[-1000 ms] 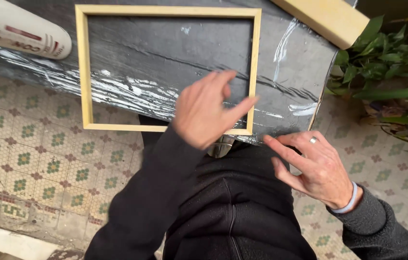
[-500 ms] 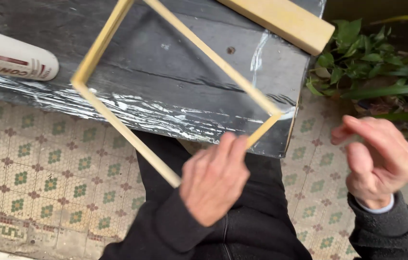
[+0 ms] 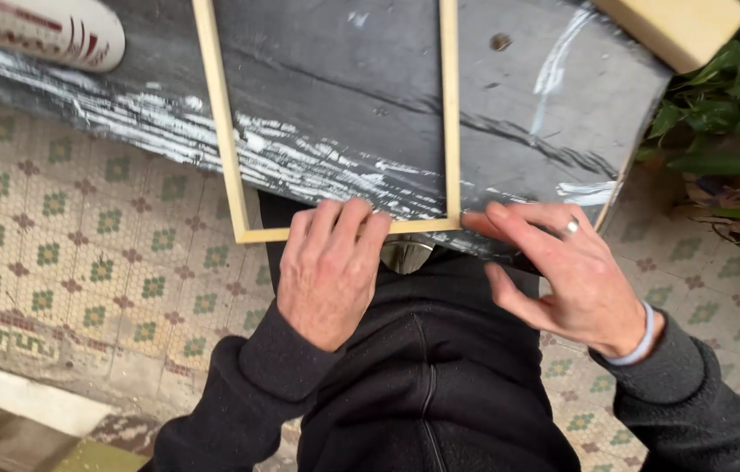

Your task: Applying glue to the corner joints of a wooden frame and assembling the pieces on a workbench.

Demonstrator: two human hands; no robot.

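On the dark paint-streaked workbench (image 3: 527,114) lies a pale wooden frame (image 3: 223,149), its near rail overhanging the bench edge. The left hand (image 3: 326,271) lies flat on that near rail, fingers spread and clasping nothing. The right hand (image 3: 562,267) presses fingertips (image 3: 499,212) at the frame's near right corner, open, gripping nothing. A wooden block (image 3: 680,26) sits at the bench's far right, a white tube (image 3: 46,31) far left.

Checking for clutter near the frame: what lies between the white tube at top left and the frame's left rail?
In the head view, only bare dark board, smeared with white streaks, separates the white tube from the wooden frame.
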